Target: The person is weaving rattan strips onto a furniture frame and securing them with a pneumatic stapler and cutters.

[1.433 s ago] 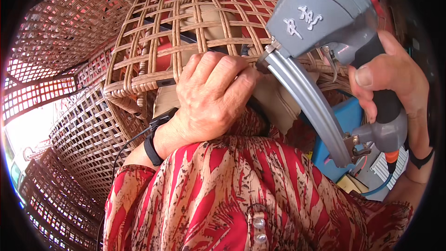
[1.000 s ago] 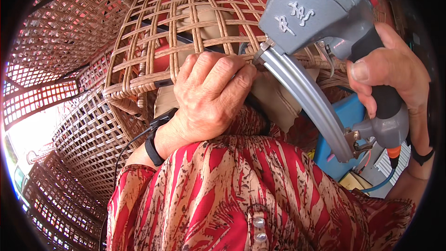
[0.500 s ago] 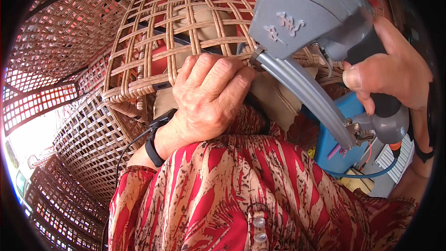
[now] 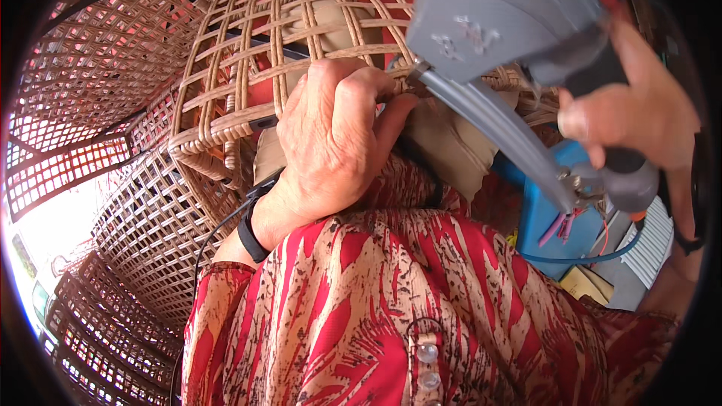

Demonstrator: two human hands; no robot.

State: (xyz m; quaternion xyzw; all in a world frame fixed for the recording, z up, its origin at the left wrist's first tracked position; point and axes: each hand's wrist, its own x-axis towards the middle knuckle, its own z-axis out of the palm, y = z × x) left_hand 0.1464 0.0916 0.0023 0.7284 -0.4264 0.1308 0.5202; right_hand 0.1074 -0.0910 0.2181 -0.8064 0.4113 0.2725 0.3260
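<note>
A large open-weave wicker panel point(image 4: 218, 129), woven of tan strands, lies in front of me. My left hand point(image 4: 331, 131) is bent over its near edge, with the fingers curled around the rim and the fingertips mostly hidden. In my right hand point(image 4: 635, 101) is a grey air nail gun point(image 4: 496, 19), held by its black grip and slightly blurred. Its long magazine point(image 4: 500, 128) slants down to the right. The gun's nose is close to the panel's near edge, just right of my left fingers; I cannot tell whether it touches.
More woven wicker pieces point(image 4: 143, 233) stand at the left. A blue air hose point(image 4: 579, 258) runs from the gun's grip. Below it, a blue container point(image 4: 553, 210) with pink-handled pliers point(image 4: 558, 227) stands at the right. Tan cloth point(image 4: 451, 139) lies beneath the panel.
My left hand's knuckles have risen and its thumb now sticks out to the right along the edge. The nail gun has shifted slightly, with its nose still near the panel.
</note>
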